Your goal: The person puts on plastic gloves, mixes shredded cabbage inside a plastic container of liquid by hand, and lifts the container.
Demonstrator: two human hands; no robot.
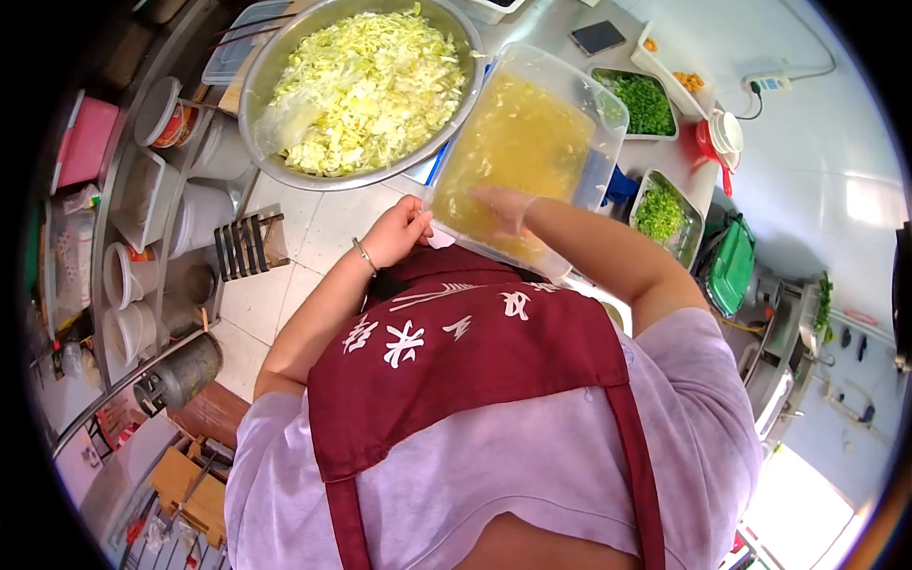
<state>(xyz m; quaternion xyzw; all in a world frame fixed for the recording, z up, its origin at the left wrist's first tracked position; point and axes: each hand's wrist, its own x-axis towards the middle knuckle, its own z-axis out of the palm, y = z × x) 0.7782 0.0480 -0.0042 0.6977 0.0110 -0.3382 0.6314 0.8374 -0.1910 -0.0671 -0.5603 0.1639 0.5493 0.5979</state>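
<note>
A clear rectangular plastic container of cloudy yellow liquid with pale bits in it stands in front of me. My left hand, a bangle at its wrist, is closed at the container's near left corner. A small whitish piece shows beside its fingertips. Over the near part of the container, my right hand dips into the liquid. It seems to wear a thin clear glove, and its fingers are hard to make out. Left of the container sits a big metal bowl heaped with shredded cabbage.
Trays of chopped greens and lighter chopped greens line the counter's right side. A phone lies farther back. A red-handled ladle and white bowls stand near the wall. Shelves with buckets are at left.
</note>
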